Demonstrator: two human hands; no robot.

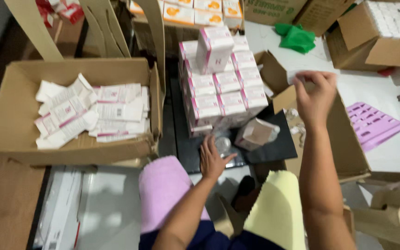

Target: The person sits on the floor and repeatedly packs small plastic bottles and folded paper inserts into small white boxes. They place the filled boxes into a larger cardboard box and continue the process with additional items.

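Black tray (274, 148): jar (222, 145) under left hand (212, 159)

— What sort of place is this?

— A packing room or small warehouse, worked by hand on the floor.

— What shows it?

— A stack of identical small white-and-pink cartons (221, 88), an open brown cardboard box of flattened white cartons (15, 134), more corrugated shipping boxes (376, 44) around, and a pink plastic moulded tray (371, 125).

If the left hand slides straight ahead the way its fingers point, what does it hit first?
Probably the small clear jar at the left hand's fingertips, with the stack of pink-and-white cartons beyond; blur hides contact.
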